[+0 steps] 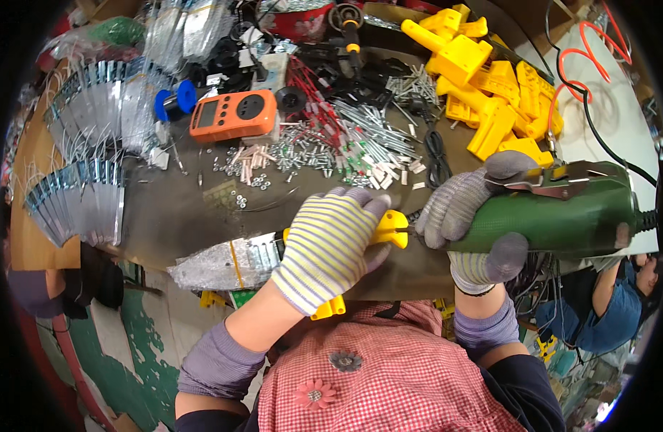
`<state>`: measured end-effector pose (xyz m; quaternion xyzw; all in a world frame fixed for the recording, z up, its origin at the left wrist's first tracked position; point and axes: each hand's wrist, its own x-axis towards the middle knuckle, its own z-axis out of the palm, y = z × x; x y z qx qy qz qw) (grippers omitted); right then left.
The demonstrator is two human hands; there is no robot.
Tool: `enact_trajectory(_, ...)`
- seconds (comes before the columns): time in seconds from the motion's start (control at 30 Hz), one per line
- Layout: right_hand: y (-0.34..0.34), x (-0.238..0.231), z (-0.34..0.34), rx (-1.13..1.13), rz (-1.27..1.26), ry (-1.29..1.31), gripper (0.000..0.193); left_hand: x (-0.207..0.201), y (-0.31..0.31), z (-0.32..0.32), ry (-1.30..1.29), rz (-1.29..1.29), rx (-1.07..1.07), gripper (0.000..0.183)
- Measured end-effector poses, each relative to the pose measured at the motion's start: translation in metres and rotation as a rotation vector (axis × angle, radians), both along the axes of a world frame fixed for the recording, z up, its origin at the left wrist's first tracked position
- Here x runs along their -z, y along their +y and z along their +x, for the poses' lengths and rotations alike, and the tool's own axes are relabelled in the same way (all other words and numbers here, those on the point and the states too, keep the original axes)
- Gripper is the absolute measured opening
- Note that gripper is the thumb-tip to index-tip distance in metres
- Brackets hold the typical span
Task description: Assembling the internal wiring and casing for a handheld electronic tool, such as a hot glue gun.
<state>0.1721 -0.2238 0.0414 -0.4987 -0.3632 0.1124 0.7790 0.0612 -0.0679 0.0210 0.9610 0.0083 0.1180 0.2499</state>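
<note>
My left hand (331, 245), in a striped glove, is closed around a yellow plastic tool handle (393, 230). A flat part wrapped in clear film (220, 265), with an orange band around it, sticks out to the left of that hand. My right hand (464, 212) grips a green corded electric screwdriver (554, 216) lying sideways. Its front end points left at the yellow handle's end; whether the bit touches it I cannot tell. My fingers hide most of the handle. Below my left wrist another yellow piece (328, 308) shows.
An orange multimeter (234, 115) and a blue spool (176, 101) lie behind my left hand. Loose screws (302, 151) and long bolts (378, 133) cover the middle. Yellow handle shells (475, 86) are piled at the far right. Fanned film-wrapped metal strips (79, 201) lie left. A person (597, 309) sits at the right.
</note>
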Motion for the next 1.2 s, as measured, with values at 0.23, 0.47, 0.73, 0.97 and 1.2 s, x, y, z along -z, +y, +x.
enact_trajectory(0.23, -0.027, 0.047, 0.018, -0.37, 0.082, 0.102, 0.067, 0.004, -0.005, -0.002, 0.189, -0.001, -0.095, 0.029)
enact_trajectory(0.47, 0.006, 0.031, 0.008, -0.084, -0.006, -0.093, 0.073, 0.027, -0.021, 0.01, 0.11, 0.091, -0.122, 0.013)
enact_trajectory(0.73, -0.002, 0.034, 0.046, -0.345, -0.055, 0.027, 0.071, 0.03, -0.025, 0.022, 0.214, 0.171, -0.106, 0.045)
enact_trajectory(0.97, 0.032, 0.004, -0.014, -0.179, 0.114, -0.435, 0.046, 0.045, -0.032, 0.035, 0.164, 0.219, -0.24, 0.024)
enact_trajectory(1.2, -0.011, 0.033, 0.038, 0.133, -0.207, -0.172, 0.063, 0.044, -0.021, 0.054, 0.097, 0.243, -0.067, 0.015)
